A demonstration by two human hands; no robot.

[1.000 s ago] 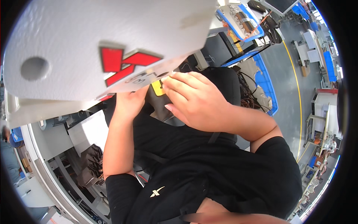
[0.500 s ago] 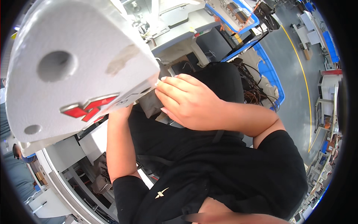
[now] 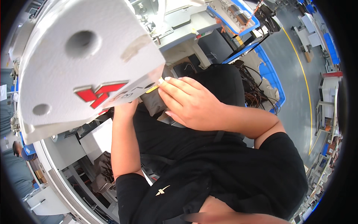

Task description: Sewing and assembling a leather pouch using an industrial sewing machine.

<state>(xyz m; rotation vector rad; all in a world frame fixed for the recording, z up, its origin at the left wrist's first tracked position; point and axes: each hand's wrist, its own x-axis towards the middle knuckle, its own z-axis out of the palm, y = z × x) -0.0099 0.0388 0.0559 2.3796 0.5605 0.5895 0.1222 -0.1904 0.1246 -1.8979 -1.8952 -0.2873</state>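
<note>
A large white machine head (image 3: 100,63) with round recesses and a red emblem fills the upper left, close to my view. My right hand (image 3: 192,100) reaches in from the right with its fingers stretched out, the fingertips at the head's lower right corner and the thumb apart from them. A small yellow strip (image 3: 152,89) shows beside those fingertips on the head's underside edge. What lies directly under the fingertips is hidden. My left hand (image 3: 126,107) goes up behind the head's lower edge, which covers its fingers. Grey-brown material (image 3: 153,102) lies between the two hands.
A blue-rimmed bin (image 3: 278,95) of dark cables stands to the right, below a blue tray (image 3: 238,16) of parts. My lap has a black seat-like form (image 3: 223,82) beyond it. A white table frame (image 3: 56,175) runs along the left; another person (image 3: 28,151) is farther left.
The machine head appears slightly farther right and higher in view. The yellow strip has come into sight by my right fingertips. Both hands keep nearly the same places.
</note>
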